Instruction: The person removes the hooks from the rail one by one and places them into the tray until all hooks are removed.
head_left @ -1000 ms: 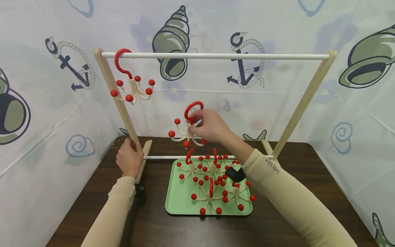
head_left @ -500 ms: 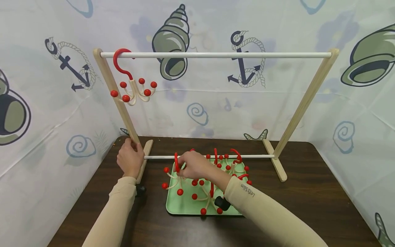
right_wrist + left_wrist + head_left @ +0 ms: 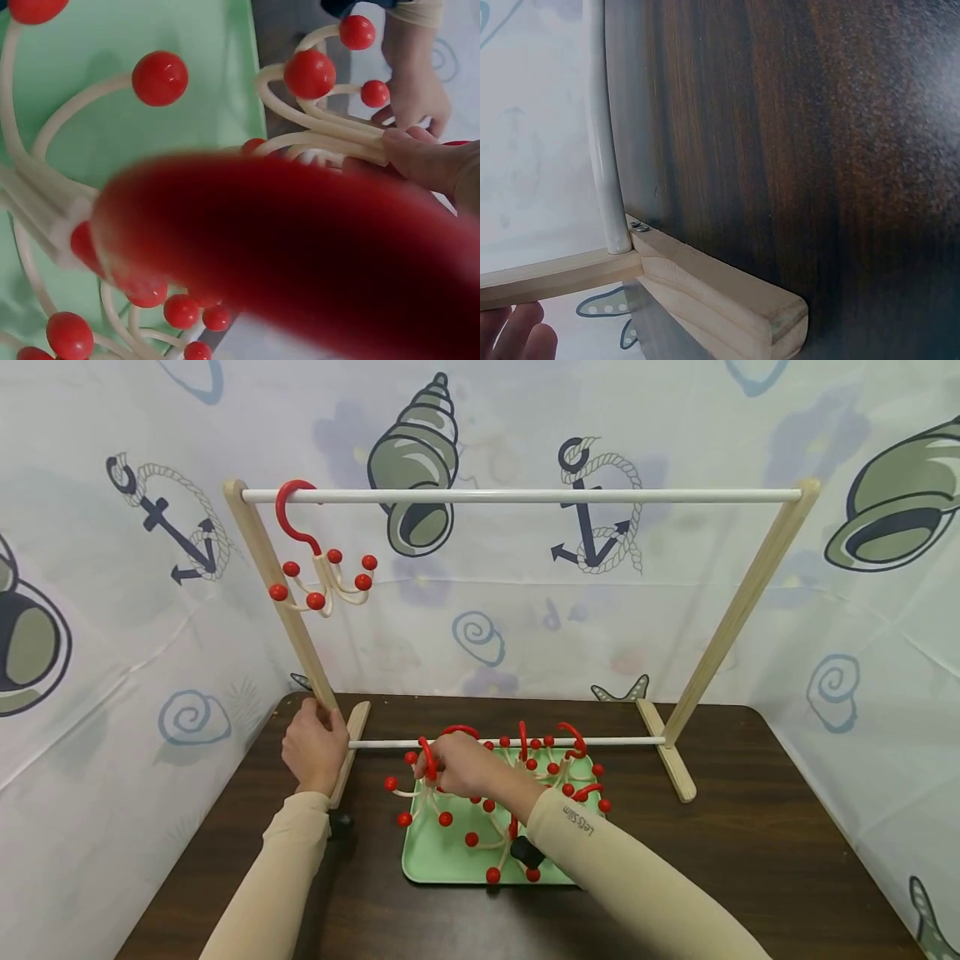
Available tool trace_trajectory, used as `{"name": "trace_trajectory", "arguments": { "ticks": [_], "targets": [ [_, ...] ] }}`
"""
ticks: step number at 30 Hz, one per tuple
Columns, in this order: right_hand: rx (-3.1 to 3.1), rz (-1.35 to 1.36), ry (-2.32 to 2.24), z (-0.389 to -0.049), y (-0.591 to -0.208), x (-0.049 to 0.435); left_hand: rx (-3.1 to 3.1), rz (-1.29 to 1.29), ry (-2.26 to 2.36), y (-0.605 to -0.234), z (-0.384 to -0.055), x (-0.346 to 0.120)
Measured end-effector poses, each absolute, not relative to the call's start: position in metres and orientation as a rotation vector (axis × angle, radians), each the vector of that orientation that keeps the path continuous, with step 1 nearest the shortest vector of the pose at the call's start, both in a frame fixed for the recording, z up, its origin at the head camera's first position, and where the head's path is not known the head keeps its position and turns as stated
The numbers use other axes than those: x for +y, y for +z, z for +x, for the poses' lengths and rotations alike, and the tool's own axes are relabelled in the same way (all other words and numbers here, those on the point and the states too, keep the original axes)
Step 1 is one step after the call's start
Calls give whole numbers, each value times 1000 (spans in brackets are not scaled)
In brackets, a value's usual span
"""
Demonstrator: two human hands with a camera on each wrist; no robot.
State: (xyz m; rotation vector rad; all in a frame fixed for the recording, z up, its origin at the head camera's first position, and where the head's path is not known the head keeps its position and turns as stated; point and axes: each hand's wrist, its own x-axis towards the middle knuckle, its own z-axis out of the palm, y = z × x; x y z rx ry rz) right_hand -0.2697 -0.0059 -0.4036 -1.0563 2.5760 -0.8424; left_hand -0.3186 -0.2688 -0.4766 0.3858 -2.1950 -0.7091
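Note:
My right hand [image 3: 465,764] pinches a hook hanger [image 3: 429,760] by its stem, low over the left side of the green tray [image 3: 442,864]. It has a red hook and cream curved arms tipped with red balls; in the right wrist view its cream arms [image 3: 345,139] stick out past my fingertips. Several like hangers lie on the tray, partly hidden by my right arm. One hanger [image 3: 281,514] hangs at the left end of the white top rod [image 3: 525,496]. My left hand [image 3: 311,747] grips the left wooden post [image 3: 303,647] near its foot; fingertips [image 3: 525,330] show beside it.
The stand's right post [image 3: 738,610] leans outward toward its top. A white lower rod [image 3: 630,741] runs behind the tray. Everything stands on a dark wooden table [image 3: 750,827], with a sea-patterned cloth [image 3: 517,602] behind. A blurred red hook [image 3: 262,232] fills the right wrist view's foreground.
My right hand has come down from above the tray with the hanger, to the tray's left side, then edged slightly left. My left hand has stayed at the post.

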Motion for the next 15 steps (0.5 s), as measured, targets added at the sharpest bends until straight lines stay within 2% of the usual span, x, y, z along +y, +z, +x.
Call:
{"name": "trace_trajectory", "arguments": {
  "ticks": [15],
  "targets": [
    [2731,-1161,-479,-273,-419,-15,-2201,384,-705,-478,-318,-270]
  ]
}}
